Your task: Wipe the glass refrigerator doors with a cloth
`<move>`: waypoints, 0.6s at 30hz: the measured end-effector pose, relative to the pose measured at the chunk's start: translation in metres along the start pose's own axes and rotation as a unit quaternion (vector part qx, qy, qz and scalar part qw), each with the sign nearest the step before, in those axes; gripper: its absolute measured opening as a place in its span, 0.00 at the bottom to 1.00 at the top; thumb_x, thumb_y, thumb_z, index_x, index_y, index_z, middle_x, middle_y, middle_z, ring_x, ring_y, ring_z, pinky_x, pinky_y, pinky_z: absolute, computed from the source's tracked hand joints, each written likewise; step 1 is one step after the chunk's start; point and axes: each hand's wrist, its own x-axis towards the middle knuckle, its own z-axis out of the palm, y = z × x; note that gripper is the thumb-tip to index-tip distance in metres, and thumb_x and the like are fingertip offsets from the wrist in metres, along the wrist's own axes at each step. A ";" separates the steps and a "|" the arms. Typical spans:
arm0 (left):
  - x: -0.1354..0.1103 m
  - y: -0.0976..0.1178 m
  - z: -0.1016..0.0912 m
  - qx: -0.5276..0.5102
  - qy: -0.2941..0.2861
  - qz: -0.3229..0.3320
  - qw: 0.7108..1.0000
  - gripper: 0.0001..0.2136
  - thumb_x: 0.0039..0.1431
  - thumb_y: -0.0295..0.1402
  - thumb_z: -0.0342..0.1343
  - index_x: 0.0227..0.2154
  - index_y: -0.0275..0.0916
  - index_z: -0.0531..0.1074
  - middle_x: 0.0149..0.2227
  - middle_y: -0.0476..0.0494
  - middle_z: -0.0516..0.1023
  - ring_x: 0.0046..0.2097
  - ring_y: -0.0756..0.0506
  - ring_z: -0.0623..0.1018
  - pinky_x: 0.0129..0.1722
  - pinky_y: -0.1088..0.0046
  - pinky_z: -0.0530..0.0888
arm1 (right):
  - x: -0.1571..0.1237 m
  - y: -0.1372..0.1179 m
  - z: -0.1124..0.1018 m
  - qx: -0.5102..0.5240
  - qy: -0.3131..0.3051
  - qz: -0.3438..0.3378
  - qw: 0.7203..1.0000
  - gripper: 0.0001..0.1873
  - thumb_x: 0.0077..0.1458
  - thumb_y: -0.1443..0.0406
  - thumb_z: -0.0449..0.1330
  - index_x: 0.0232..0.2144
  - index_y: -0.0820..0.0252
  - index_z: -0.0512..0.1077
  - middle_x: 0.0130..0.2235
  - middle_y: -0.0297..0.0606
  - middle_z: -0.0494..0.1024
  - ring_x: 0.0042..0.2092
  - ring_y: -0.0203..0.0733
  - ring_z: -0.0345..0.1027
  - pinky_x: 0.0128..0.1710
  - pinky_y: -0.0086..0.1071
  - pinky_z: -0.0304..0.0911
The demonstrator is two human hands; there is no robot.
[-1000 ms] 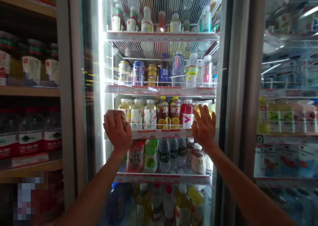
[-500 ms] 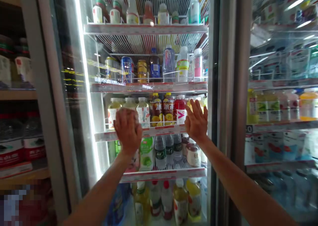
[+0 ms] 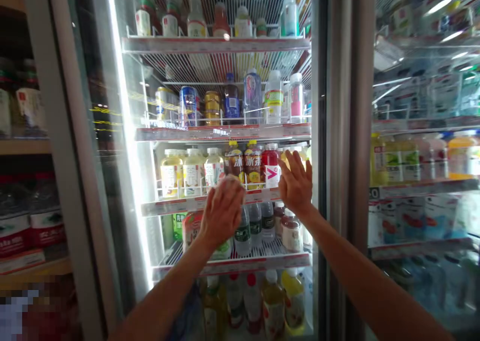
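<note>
My left hand [image 3: 222, 212] lies against the glass door of a drinks fridge, in front of the middle shelves. Its fingers press on a pale, crumpled cloth [image 3: 231, 182], which shows in part past the fingertips and is blurred. My right hand [image 3: 296, 183] rests on the same glass farther right, fingers stretched out, with nothing in it. Behind the glass, between the hands, stand brown bottles with yellow caps [image 3: 253, 165] and a red bottle [image 3: 271, 163].
A metal door frame [image 3: 339, 131] runs down the right, with another glass-fronted fridge beyond it. Shelf rails [image 3: 217, 45] hold bottles and cans behind the glass. An upright light strip [image 3: 129, 146] glows at the left. Wooden shelves [image 3: 26, 146] with bottles stand farther left.
My left hand has slid to the right and slightly down across the glass, taking the cloth along. My right hand keeps its place. The view has shifted a little.
</note>
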 end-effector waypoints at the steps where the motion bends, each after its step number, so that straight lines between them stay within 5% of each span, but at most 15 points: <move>1: -0.003 0.004 0.000 -0.010 -0.023 0.050 0.998 0.24 0.57 0.33 0.49 0.58 0.45 0.57 0.59 0.46 0.63 0.65 0.42 0.51 0.62 0.59 0.52 | 0.000 0.000 0.000 -0.001 -0.004 0.001 1.000 0.29 0.57 0.70 0.47 0.61 0.51 0.53 0.62 0.37 0.57 0.64 0.44 0.45 0.62 0.48 0.44; 3: -0.006 -0.006 -0.002 -0.009 -0.021 0.064 0.998 0.24 0.57 0.33 0.49 0.58 0.46 0.58 0.58 0.47 0.64 0.65 0.43 0.53 0.62 0.59 0.52 | 0.000 0.001 -0.001 -0.001 -0.014 0.002 1.000 0.29 0.57 0.70 0.47 0.61 0.51 0.53 0.63 0.37 0.57 0.65 0.43 0.44 0.62 0.48 0.43; 7: 0.008 -0.051 -0.008 0.033 0.113 -0.155 0.981 0.25 0.57 0.33 0.49 0.58 0.40 0.57 0.62 0.38 0.56 0.65 0.39 0.50 0.62 0.54 0.53 | -0.001 0.001 0.000 0.006 -0.021 0.005 1.000 0.31 0.56 0.70 0.47 0.61 0.51 0.51 0.64 0.36 0.54 0.65 0.43 0.43 0.63 0.48 0.41; 9: 0.018 -0.052 -0.007 0.041 0.138 -0.210 0.967 0.25 0.57 0.33 0.48 0.59 0.37 0.57 0.63 0.36 0.53 0.66 0.38 0.48 0.62 0.53 0.52 | -0.001 0.000 0.000 0.005 -0.018 0.007 1.000 0.31 0.56 0.70 0.47 0.61 0.51 0.51 0.64 0.35 0.54 0.65 0.43 0.42 0.63 0.48 0.41; 12: 0.019 -0.021 -0.001 0.015 0.041 -0.061 0.997 0.26 0.57 0.33 0.48 0.59 0.41 0.55 0.62 0.42 0.58 0.66 0.41 0.47 0.63 0.56 0.50 | -0.001 0.000 0.000 0.004 -0.013 0.006 1.000 0.30 0.56 0.70 0.47 0.61 0.51 0.52 0.63 0.36 0.55 0.65 0.43 0.43 0.63 0.48 0.41; 15: 0.012 -0.007 0.001 -0.009 -0.027 0.090 0.996 0.26 0.57 0.33 0.49 0.60 0.46 0.54 0.59 0.48 0.63 0.66 0.45 0.49 0.64 0.61 0.49 | 0.000 0.001 -0.001 0.010 -0.016 0.005 1.000 0.31 0.56 0.71 0.47 0.61 0.50 0.51 0.63 0.35 0.55 0.65 0.42 0.43 0.63 0.48 0.42; 18: 0.016 -0.037 -0.006 -0.003 0.039 -0.020 0.999 0.26 0.57 0.33 0.49 0.60 0.46 0.55 0.61 0.44 0.59 0.65 0.42 0.51 0.63 0.57 0.50 | 0.000 0.001 -0.002 0.017 -0.025 0.010 0.999 0.31 0.56 0.70 0.47 0.62 0.49 0.50 0.63 0.34 0.55 0.65 0.42 0.42 0.63 0.48 0.42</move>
